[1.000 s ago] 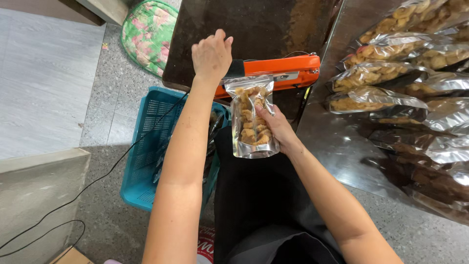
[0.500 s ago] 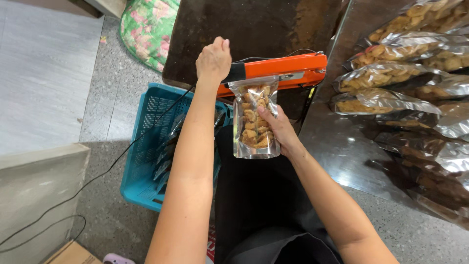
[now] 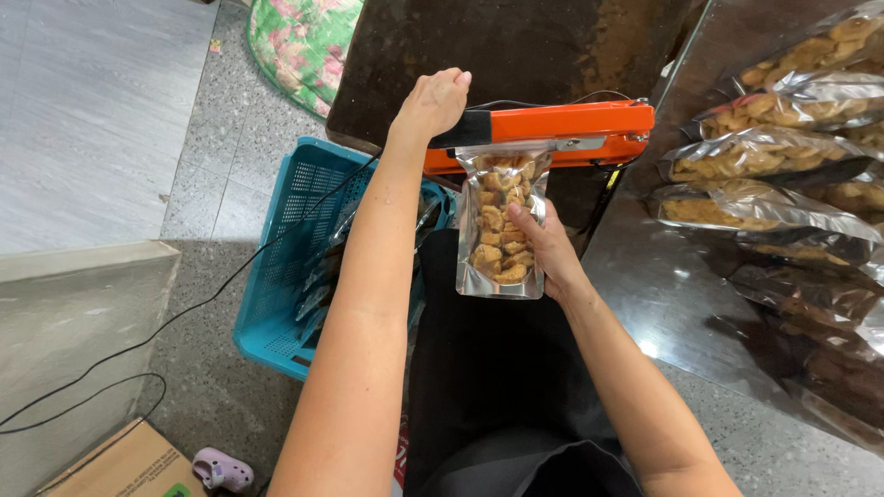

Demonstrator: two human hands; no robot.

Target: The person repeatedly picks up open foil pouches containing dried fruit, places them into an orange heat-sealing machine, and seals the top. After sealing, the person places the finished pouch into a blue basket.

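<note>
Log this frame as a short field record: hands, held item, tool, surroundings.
left hand: pressing down on the handle of the orange sealer
right hand: gripping the clear snack pouch from the side
pouch: upright, top edge clamped in the sealer
sealer state: arm down
beside: filled pouches lying on the shiny table to the right
below: blue plastic basket on the floor, more pouches inside

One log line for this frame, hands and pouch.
left hand: pressing orange sealer arm | right hand: holding clear snack-filled pouch | pouch top: in sealer
</note>
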